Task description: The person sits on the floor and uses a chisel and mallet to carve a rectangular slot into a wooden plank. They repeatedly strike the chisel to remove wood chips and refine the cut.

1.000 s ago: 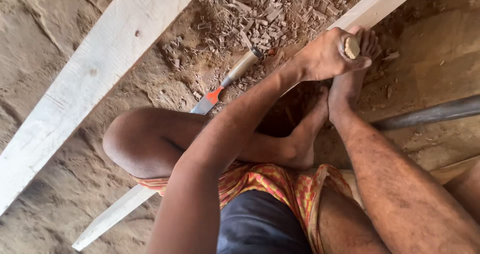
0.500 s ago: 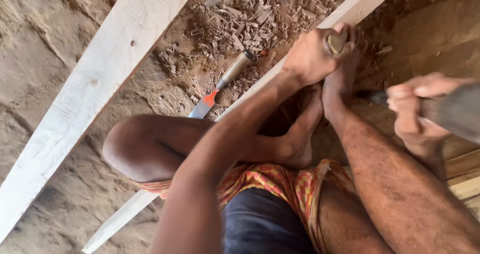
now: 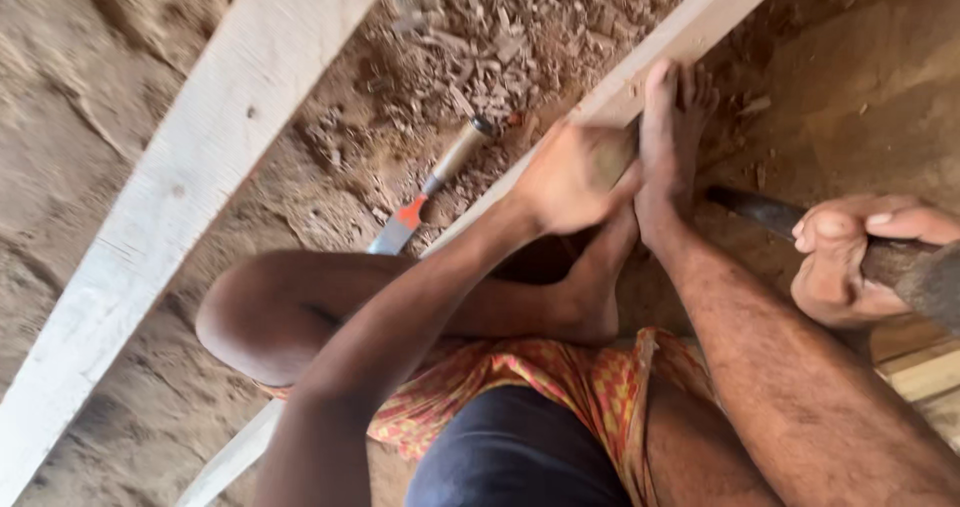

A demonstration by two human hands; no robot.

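Nearest me, my lap is covered by an orange-and-yellow checked cloth (image 3: 560, 382) over dark shorts (image 3: 515, 452), my left knee folded out to the side. My right hand (image 3: 850, 262) is curled shut around a dark tool handle (image 3: 765, 212) that runs up-left toward my foot (image 3: 670, 142); the tool's head is blurred at the frame edge. My left hand (image 3: 570, 177) is closed in a fist around a small wooden handle, pressed on the pale plank (image 3: 700, 27) just beside that foot. Beyond it, a chisel (image 3: 430, 187) with an orange collar lies on the dirt floor (image 3: 90, 147) among wood chips (image 3: 520, 37), between that plank and a second pale plank (image 3: 210, 167).
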